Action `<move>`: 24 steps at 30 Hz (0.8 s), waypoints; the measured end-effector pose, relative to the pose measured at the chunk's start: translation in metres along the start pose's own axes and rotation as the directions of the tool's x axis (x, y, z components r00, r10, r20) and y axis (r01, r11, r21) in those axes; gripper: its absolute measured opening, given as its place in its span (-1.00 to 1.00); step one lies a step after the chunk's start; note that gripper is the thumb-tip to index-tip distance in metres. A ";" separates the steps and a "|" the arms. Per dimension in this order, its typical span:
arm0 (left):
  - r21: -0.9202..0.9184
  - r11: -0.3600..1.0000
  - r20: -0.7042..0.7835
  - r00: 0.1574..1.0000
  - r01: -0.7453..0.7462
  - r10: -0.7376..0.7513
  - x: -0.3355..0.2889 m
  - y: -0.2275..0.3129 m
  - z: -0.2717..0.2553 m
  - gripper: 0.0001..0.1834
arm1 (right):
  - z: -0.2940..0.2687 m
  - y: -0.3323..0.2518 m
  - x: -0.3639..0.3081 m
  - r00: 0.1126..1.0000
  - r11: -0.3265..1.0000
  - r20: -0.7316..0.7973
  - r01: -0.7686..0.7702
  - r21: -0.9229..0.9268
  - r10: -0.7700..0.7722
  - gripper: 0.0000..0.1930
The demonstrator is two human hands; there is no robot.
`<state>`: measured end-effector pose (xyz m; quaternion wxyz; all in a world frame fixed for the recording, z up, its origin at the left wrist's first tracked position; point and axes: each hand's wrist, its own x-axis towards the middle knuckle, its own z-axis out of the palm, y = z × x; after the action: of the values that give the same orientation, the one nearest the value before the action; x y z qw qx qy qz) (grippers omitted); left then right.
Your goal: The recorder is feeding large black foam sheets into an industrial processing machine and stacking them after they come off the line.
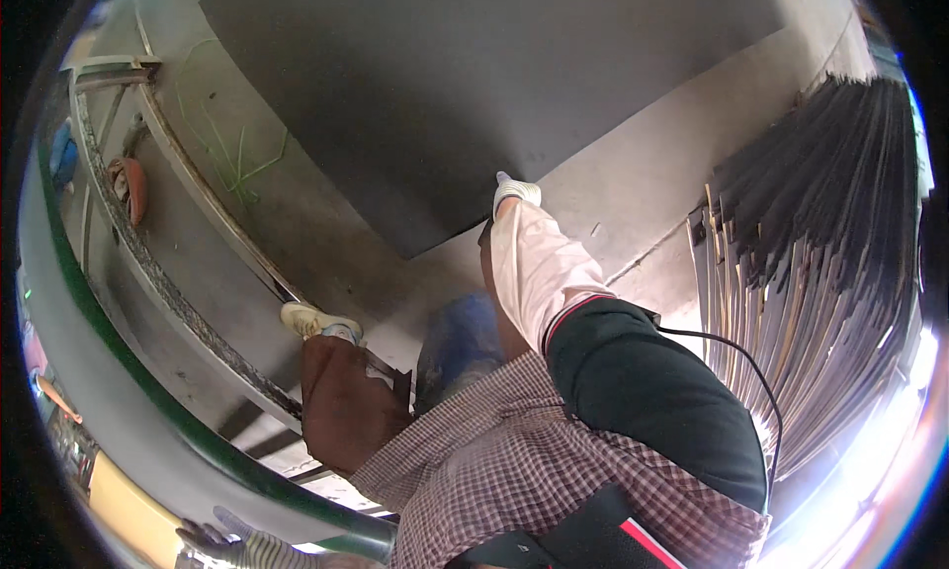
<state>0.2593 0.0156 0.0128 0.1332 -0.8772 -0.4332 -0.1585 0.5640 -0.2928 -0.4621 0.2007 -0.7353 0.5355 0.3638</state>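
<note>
A large dark grey sheet [465,85] spreads out ahead of me above the concrete floor. My right hand [517,189], in a white and grey work glove, is closed on the sheet's near edge; its lower fingers are hidden from view. At the lower left, my left hand [235,544] wears a striped glove with grey fingers. Its fingers are spread and it appears to hold nothing. It is nearest to a yellow panel [129,500] and the green-edged curved table [198,421].
On the right stands a thick stack of dark sheets [820,193] with pale edges. A worn metal frame [188,312] runs along the left, near my shoe [318,322]. Thin green strands [237,169] lie on the floor. A black cable [736,351] hangs beside my right arm.
</note>
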 end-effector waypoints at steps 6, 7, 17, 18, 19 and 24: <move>-0.552 0.717 0.326 0.902 0.425 -0.284 -0.010 0.073 0.055 -0.44 | 0.010 0.006 0.003 0.992 0.984 -0.122 0.057 0.168 -0.037 -0.32; -0.602 0.649 0.377 0.882 0.465 -0.283 -0.013 0.084 0.066 -0.42 | 0.008 0.010 0.028 0.986 0.964 -0.134 0.132 0.233 -0.103 -0.36; 0.719 -0.549 0.670 -0.219 0.426 0.709 -0.148 0.191 0.237 -0.14 | -0.085 -0.011 -0.126 0.838 0.368 0.136 0.082 0.926 -0.529 -0.63; 0.394 -0.655 0.886 -0.076 0.644 0.458 -0.111 0.213 0.224 -0.31 | -0.105 -0.015 -0.139 0.838 0.387 0.104 0.134 0.912 -0.535 -0.63; 0.006 -0.647 0.977 0.133 0.762 0.167 -0.074 0.229 0.202 -0.48 | -0.125 -0.016 -0.150 0.838 0.408 0.073 0.185 0.894 -0.541 -0.63; -0.820 -0.191 0.551 0.834 0.539 -0.011 0.054 0.193 0.049 -0.61 | -0.207 0.037 -0.265 0.405 0.297 0.135 0.368 0.881 -0.904 -0.54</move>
<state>0.4526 -0.0414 -0.0291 -0.6792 -0.5646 -0.3690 -0.2896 0.5533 -0.2773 -0.1243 0.7798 -0.5702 0.1551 0.2068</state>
